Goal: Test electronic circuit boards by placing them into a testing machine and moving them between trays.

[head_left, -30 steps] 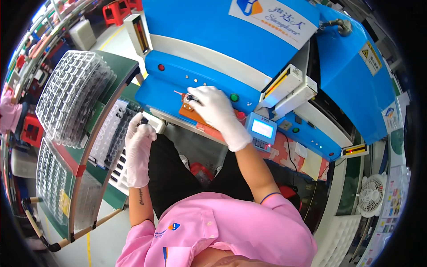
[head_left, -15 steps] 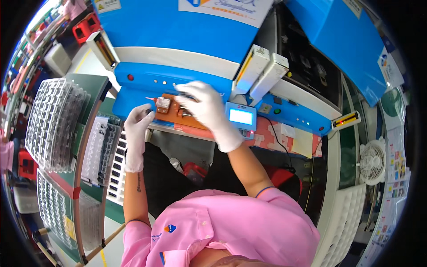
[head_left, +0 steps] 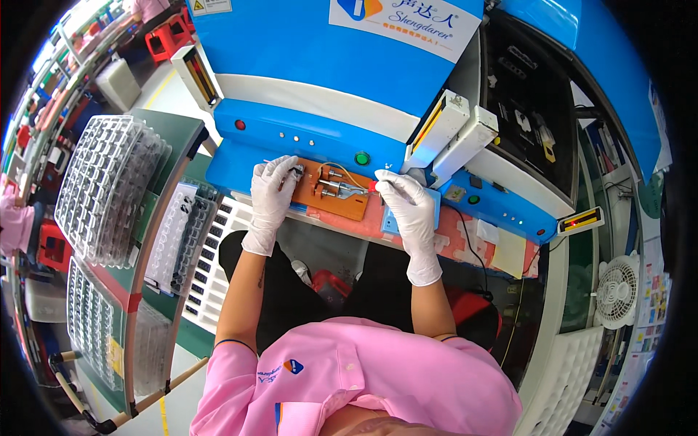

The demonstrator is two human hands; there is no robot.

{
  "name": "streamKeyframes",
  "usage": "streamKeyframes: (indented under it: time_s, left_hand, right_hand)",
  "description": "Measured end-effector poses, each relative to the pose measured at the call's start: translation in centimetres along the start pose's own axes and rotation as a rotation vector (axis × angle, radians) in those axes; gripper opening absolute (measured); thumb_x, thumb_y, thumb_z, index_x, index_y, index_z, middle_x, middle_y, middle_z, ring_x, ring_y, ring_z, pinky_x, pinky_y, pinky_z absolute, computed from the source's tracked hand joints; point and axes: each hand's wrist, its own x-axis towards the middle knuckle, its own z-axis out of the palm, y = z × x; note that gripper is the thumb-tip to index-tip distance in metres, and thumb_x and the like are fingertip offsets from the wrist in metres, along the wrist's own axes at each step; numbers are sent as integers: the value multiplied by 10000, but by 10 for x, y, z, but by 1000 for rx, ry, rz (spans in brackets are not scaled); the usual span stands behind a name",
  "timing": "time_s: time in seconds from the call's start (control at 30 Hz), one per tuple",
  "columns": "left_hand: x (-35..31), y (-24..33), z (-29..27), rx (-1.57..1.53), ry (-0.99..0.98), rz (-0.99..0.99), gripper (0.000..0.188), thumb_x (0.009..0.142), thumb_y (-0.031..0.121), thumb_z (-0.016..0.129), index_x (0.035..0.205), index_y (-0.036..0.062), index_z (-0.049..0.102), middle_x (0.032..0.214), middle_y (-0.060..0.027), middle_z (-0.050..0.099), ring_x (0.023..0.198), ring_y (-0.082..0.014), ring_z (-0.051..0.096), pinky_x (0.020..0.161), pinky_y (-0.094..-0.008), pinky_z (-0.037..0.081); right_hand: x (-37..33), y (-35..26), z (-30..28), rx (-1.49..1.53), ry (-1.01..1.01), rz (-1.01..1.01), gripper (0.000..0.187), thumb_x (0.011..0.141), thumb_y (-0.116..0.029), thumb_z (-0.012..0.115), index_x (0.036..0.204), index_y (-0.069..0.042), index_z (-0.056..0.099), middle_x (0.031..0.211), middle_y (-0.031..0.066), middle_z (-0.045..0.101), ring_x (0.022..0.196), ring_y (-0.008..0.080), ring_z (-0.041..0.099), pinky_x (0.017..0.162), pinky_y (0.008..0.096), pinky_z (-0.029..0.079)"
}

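Noted rectangular orange-brown board (head_left: 343, 208) with silver cylinders (head_left: 331, 188). Pinching dark part (head_left: 298, 172) in white-gloved left hand (head_left: 272, 192), with right hand (head_left: 410, 203) curled by red knob (head_left: 373, 187); cannot tell grip.

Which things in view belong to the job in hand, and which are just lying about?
Apparently in use:
- orange board, between left hand and right hand
- metal clamp mounted on it

Apparently just around:
- white fan
- red stool
- black cable
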Motion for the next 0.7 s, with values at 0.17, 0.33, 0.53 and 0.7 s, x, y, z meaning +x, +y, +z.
streamKeyframes:
  time_s: [0.17,0.33,0.53,0.7]
  left_hand:
    - [1,11,5,39,8,-58,312,755,38,669,1057,117,669,1141,-120,592,1007,-276,503,879,-351,419]
    - [-1,9,7,85,38,-117,254,777,99,687,1028,139,679,1200,-135,553,1066,-291,474,917,-372,397]
    - [-11,-1,30,36,165,-262,293,787,149,715,1071,125,648,1196,-130,548,1116,-287,471,952,-387,378]
    - [-12,-4,41,-275,299,-337,438,773,99,725,1184,102,576,1239,-134,498,1167,-283,447,988,-378,364]
  right_hand:
    - [4,-2,0,457,-47,258,254,903,-219,617,1011,7,657,885,53,627,701,98,553,621,233,440]
    - [5,-4,7,778,-77,338,349,915,-344,587,964,-3,641,878,66,610,666,114,537,582,242,413]
    - [5,-14,4,918,-73,338,345,898,-379,604,883,-35,632,835,62,610,648,104,531,573,243,409]
    - [22,20,6,699,9,362,346,879,-398,625,851,-54,628,790,45,621,642,98,533,575,247,419]
